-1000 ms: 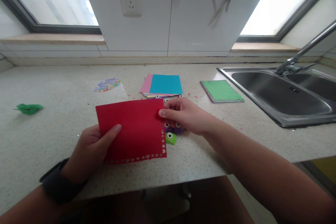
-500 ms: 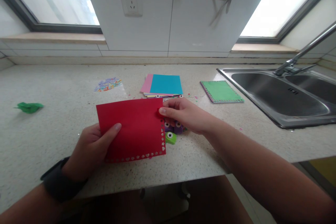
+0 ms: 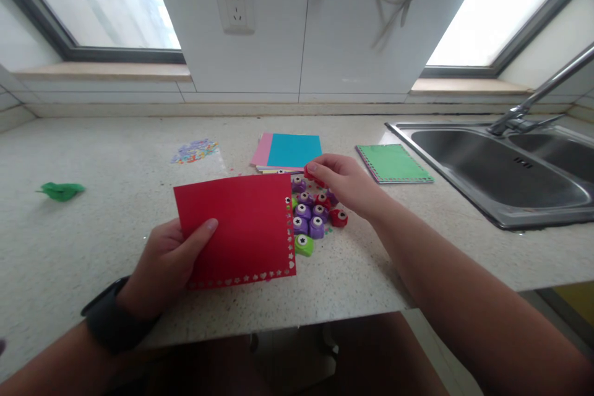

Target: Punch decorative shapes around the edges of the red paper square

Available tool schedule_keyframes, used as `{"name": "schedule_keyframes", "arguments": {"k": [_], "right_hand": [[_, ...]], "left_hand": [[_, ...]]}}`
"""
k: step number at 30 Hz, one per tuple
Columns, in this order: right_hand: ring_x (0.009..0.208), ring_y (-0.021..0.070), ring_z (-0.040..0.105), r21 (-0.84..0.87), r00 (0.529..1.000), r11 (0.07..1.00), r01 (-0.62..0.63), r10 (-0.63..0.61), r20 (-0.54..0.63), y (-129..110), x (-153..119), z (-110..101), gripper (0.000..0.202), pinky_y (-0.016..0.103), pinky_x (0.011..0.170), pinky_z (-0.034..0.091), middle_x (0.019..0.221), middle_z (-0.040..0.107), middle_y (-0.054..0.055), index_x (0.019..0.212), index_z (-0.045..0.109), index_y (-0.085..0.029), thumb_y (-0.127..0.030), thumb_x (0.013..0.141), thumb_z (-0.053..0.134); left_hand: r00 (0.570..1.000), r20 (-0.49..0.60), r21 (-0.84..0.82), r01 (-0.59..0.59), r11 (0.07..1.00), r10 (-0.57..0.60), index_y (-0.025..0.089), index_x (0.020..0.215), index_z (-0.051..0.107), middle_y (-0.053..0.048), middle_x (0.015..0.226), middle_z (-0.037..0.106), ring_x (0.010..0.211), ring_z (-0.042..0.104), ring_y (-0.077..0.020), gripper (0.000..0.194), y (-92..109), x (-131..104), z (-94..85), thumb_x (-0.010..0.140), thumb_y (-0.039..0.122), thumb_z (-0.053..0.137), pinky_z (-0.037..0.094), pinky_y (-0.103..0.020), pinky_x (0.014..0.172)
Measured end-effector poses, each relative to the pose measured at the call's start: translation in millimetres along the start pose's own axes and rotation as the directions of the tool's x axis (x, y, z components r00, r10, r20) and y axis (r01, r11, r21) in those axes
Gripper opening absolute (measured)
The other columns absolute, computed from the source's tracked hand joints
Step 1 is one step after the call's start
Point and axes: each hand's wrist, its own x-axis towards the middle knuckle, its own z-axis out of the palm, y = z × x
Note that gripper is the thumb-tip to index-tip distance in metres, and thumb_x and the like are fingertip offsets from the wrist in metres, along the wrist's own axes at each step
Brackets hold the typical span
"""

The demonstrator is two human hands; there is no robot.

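L hand (image 3: pixel 169 260) grips red card (image 3: pixel 241 229), R hand (image 3: pixel 343 179) red punch (image 3: pixel 307 172) nr purple punches (image 3: pixel 317 229).

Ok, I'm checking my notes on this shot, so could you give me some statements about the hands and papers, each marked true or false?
1. The left hand holds the red sheet. True.
2. The red sheet's cut-outs run along its top edge. False: they run along its bottom and right edges.
3. The blue paper overlaps the pink paper. True.
4. The green sheet lies in the sink. False: the green sheet lies on the counter.
5. The right hand holds something red. True.
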Motion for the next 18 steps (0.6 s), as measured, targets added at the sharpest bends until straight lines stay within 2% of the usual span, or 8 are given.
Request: {"name": "schedule_keyframes", "arguments": {"k": [4,8,14,18], "right_hand": [[0.077,0.0209,0.059,-0.274,0.997,0.959,0.077,-0.080,0.000,5.8,4.5,-3.4,0.034,0.035,0.067,0.040,0.087,0.071,0.008,0.096,0.072,-0.019,-0.049,0.094,0.058],[0.088,0.0247,0.061,-0.435,0.982,0.881,0.188,-0.175,0.071,5.7,7.7,-4.1,0.031,0.038,0.078,0.041,0.094,0.073,0.011,0.094,0.075,-0.020,-0.043,0.097,0.056],[0.104,0.0309,0.057,-0.490,0.972,0.841,0.230,-0.178,0.152,11.5,8.0,1.1,0.033,0.047,0.094,0.040,0.098,0.072,0.012,0.101,0.076,-0.022,-0.045,0.099,0.053],[0.109,0.0339,0.054,-0.502,0.979,0.842,0.199,-0.145,0.146,11.0,4.0,1.3,0.030,0.047,0.091,0.045,0.099,0.068,0.014,0.106,0.074,-0.021,-0.046,0.096,0.059]], "left_hand": [[1.000,-0.009,0.019,-0.002,1.000,0.003,0.020,0.086,0.079,-0.006,0.083,0.082,0.067,0.074,-0.0264,0.040,3.5,-1.2,1.8,0.074,0.058,0.076,0.061,-0.033,0.057],[1.000,-0.012,0.010,0.003,1.000,-0.003,0.023,0.084,0.079,-0.006,0.085,0.082,0.070,0.076,-0.0286,0.038,4.6,-2.8,1.9,0.073,0.059,0.076,0.062,-0.035,0.059],[1.000,0.021,-0.057,0.024,0.998,-0.023,0.022,0.095,0.078,-0.006,0.090,0.083,0.071,0.077,-0.0282,0.034,0.6,-2.9,0.7,0.078,0.052,0.076,0.063,-0.035,0.061],[0.999,0.036,-0.093,0.040,0.995,-0.037,0.021,0.098,0.077,-0.006,0.090,0.082,0.070,0.077,-0.0269,0.035,-0.9,-2.5,0.6,0.081,0.051,0.074,0.063,-0.034,0.060]]}}
